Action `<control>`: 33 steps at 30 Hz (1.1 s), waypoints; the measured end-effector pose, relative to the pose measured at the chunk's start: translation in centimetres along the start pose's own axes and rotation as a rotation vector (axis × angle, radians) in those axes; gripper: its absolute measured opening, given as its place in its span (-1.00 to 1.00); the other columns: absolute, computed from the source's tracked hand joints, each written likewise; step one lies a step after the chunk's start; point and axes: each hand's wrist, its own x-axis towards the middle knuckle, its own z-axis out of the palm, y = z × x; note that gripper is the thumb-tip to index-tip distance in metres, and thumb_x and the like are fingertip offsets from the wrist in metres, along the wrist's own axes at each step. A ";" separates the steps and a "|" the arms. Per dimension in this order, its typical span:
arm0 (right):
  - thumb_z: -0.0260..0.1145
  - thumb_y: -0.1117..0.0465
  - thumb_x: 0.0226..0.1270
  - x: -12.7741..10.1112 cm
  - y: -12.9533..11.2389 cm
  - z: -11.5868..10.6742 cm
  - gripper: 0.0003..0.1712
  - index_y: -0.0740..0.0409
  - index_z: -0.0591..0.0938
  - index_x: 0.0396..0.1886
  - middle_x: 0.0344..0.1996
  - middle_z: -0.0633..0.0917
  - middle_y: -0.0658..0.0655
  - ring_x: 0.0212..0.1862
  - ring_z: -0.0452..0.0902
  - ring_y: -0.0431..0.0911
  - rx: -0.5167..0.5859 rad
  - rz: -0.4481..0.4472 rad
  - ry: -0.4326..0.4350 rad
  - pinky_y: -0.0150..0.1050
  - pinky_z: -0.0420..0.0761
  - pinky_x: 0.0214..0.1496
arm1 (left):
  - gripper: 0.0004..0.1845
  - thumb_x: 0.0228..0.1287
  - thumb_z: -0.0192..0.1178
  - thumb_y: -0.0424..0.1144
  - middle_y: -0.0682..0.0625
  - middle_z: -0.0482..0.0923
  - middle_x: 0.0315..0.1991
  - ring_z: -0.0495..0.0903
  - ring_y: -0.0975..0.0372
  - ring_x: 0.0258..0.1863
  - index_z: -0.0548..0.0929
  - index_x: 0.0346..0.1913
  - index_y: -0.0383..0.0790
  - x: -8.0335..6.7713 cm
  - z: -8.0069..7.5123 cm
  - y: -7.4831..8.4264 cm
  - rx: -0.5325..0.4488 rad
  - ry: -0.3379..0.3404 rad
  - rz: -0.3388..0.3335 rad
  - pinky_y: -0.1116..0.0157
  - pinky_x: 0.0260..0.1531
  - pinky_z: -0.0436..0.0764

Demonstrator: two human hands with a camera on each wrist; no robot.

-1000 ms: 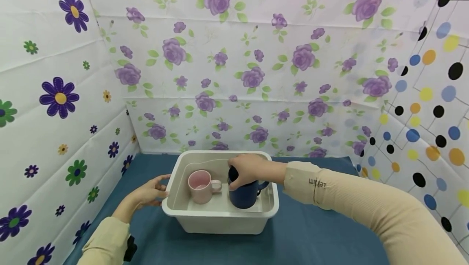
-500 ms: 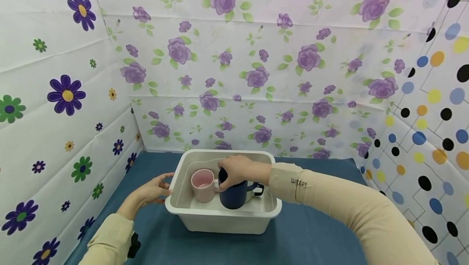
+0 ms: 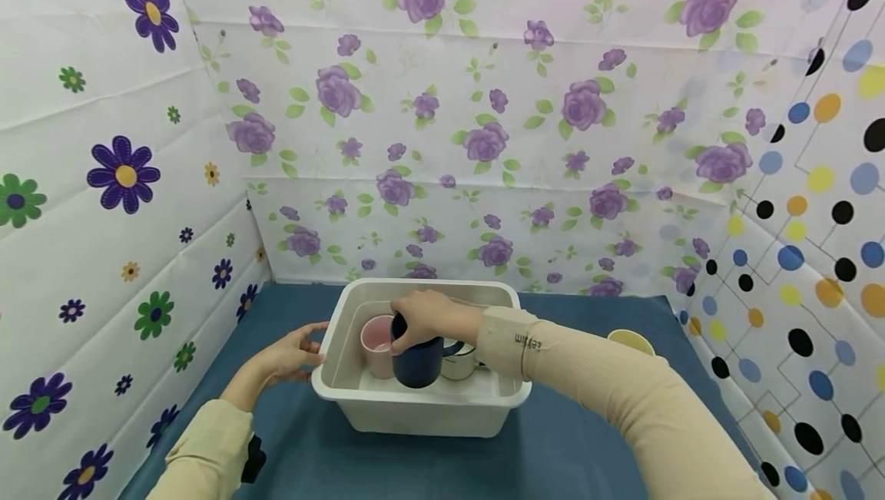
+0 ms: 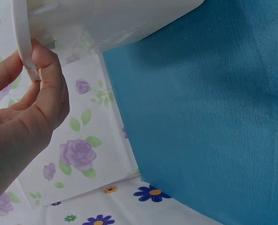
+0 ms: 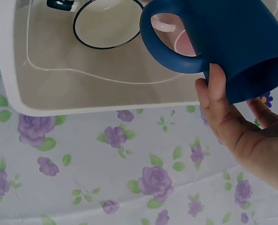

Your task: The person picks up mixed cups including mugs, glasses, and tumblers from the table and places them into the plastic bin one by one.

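A white plastic tub [image 3: 415,400] stands on a blue cloth. My right hand [image 3: 415,321] grips a navy mug [image 3: 417,363] by its rim from above, inside the tub; the right wrist view shows the navy mug [image 5: 232,42] off the tub floor. Just left of it stands a pink mug [image 3: 376,340]. To its right sits a white mug with a dark rim [image 3: 459,362], also seen as the white mug [image 5: 106,23] from above. My left hand [image 3: 307,348] holds the tub's left rim, its fingers [image 4: 43,82] curled round the tub's edge [image 4: 22,42].
A yellow cup [image 3: 630,341] stands on the blue cloth [image 3: 567,446] to the right of the tub, partly behind my right sleeve. Flowered and dotted walls close in the left, back and right sides.
My right hand has carried the navy mug leftward inside the tub, up against the pink mug. The white mug and the yellow cup have come into sight. The left hand has stayed on the rim.
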 end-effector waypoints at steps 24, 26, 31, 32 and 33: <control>0.34 -0.27 0.07 4.9 -2.6 4.1 -0.45 -0.11 0.56 0.00 -0.04 0.64 -0.06 -0.06 0.57 -0.15 -0.019 -0.082 -0.028 -0.27 0.55 -0.08 | -0.28 0.34 0.02 -0.46 -0.32 0.46 -0.02 0.56 0.09 -0.11 -0.08 0.45 -0.35 0.2 -0.3 -0.1 -0.010 0.027 -0.019 0.10 -0.21 0.61; 0.35 -0.26 0.07 5.1 -2.7 4.5 -0.40 -0.09 0.55 0.05 -0.02 0.63 -0.04 -0.05 0.57 -0.13 -0.021 -0.081 -0.051 -0.27 0.57 -0.07 | -0.28 0.34 0.02 -0.46 -0.32 0.46 -0.01 0.57 0.09 -0.10 -0.08 0.46 -0.34 0.2 -0.2 -0.1 -0.017 0.023 -0.021 0.09 -0.19 0.61; 0.32 -0.29 0.08 5.8 -3.2 5.3 -0.27 -0.08 0.49 0.20 0.09 0.59 -0.03 0.10 0.51 -0.14 -0.082 -0.124 -0.077 -0.27 0.51 0.12 | -0.28 0.35 0.02 -0.46 -0.34 0.45 0.01 0.57 0.09 -0.09 -0.09 0.46 -0.34 0.1 -0.1 -0.2 -0.025 0.012 -0.012 0.08 -0.18 0.61; 0.32 -0.30 0.08 5.9 -3.3 5.4 -0.26 -0.09 0.47 0.22 0.09 0.59 -0.03 0.12 0.50 -0.15 -0.097 -0.136 -0.079 -0.27 0.49 0.15 | -0.28 0.34 0.02 -0.46 -0.34 0.45 0.02 0.57 0.09 -0.09 -0.09 0.46 -0.34 0.1 -0.1 -0.2 -0.028 0.010 -0.009 0.08 -0.18 0.61; 0.31 -0.31 0.08 6.1 -3.4 5.5 -0.24 -0.09 0.46 0.24 0.10 0.59 -0.04 0.14 0.49 -0.15 -0.113 -0.147 -0.079 -0.28 0.47 0.17 | -0.28 0.34 0.02 -0.46 -0.35 0.45 0.02 0.57 0.09 -0.09 -0.09 0.46 -0.34 0.1 -0.2 -0.1 -0.029 0.009 -0.007 0.08 -0.18 0.62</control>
